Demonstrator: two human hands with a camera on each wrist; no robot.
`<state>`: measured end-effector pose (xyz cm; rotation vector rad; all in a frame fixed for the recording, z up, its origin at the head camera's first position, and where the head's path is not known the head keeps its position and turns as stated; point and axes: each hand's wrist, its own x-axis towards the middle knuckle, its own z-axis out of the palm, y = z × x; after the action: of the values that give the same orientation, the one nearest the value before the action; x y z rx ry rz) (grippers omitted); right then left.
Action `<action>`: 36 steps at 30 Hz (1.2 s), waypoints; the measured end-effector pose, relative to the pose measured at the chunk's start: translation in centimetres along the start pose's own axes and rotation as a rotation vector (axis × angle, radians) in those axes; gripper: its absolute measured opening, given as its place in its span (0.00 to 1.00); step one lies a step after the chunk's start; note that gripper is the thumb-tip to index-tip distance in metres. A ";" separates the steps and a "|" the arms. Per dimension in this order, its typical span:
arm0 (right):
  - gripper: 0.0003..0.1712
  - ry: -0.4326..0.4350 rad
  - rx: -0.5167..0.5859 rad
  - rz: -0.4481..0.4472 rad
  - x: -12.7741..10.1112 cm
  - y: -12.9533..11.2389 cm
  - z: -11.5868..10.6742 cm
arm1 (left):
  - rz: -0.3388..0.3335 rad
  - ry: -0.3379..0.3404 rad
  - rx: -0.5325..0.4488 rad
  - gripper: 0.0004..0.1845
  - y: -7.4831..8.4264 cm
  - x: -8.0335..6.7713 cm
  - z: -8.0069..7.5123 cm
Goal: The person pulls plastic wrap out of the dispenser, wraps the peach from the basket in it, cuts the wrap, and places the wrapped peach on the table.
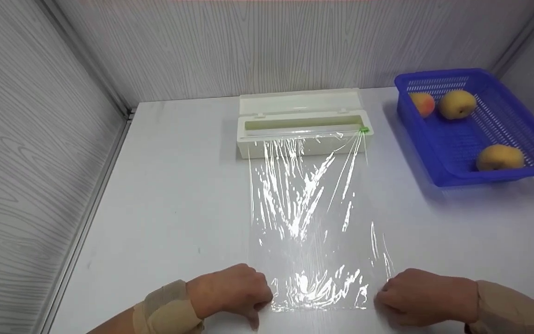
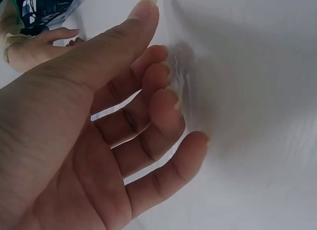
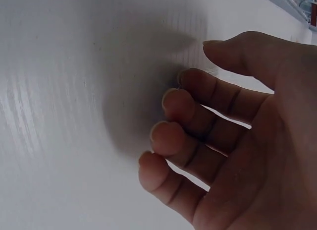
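Observation:
A sheet of clear cling film point(image 1: 301, 250) stretches over the white table from a white dispenser box point(image 1: 244, 149) with its lid raised at the back. At the sheet's near left corner, my left hand point(image 1: 232, 290) rests with fingertips against the film. In the left wrist view, the left hand's point(image 2: 109, 131) thumb stands apart from the loosely bent fingers, and wrinkled film shows by the fingertips. My right hand point(image 1: 420, 297) is at the near right corner. The right wrist view shows the right hand point(image 3: 223, 126) with fingers loosely bent and thumb apart.
A blue plastic basket point(image 1: 438, 178) at the back right holds yellow, partly reddish fruits like peaches point(image 1: 457, 104). A green slider point(image 1: 364, 130) sits at the right end of the dispenser. Wood-grain panels point(image 1: 248, 46) border the table point(image 1: 169, 199) at the back and sides.

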<state>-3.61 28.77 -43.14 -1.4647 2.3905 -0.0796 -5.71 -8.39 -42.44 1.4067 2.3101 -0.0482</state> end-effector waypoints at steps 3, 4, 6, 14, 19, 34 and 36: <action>0.10 -0.020 0.020 0.020 0.0 0.0 -0.1 | 0.003 0.009 -0.015 0.20 -0.1 -0.1 -0.3; 0.10 -0.027 0.026 0.029 0.1 0.0 -0.2 | 0.008 0.013 -0.021 0.19 -0.2 -0.1 -0.4; 0.10 -0.028 0.019 0.036 0.2 0.0 -0.3 | 0.015 0.028 -0.028 0.19 -0.3 -0.1 -0.6; 0.17 0.181 -0.100 -0.069 -0.1 0.9 -0.7 | 0.034 0.187 0.027 0.14 -1.1 0.2 -2.5; 0.18 0.335 -0.192 -0.078 0.4 1.7 -2.0 | 0.101 0.496 0.182 0.13 -2.1 0.9 -4.0; 0.07 0.688 -0.249 0.127 -0.7 7.3 -8.0 | 0.077 0.950 0.236 0.09 -2.5 4.5 -7.1; 0.07 0.714 -0.249 0.169 -1.1 8.1 -8.4 | 0.077 0.973 0.223 0.09 -2.3 5.0 -7.6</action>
<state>-12.69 32.49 -36.70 -1.5098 3.1849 -0.3224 -12.23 -3.47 -37.92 1.9155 3.0636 0.5299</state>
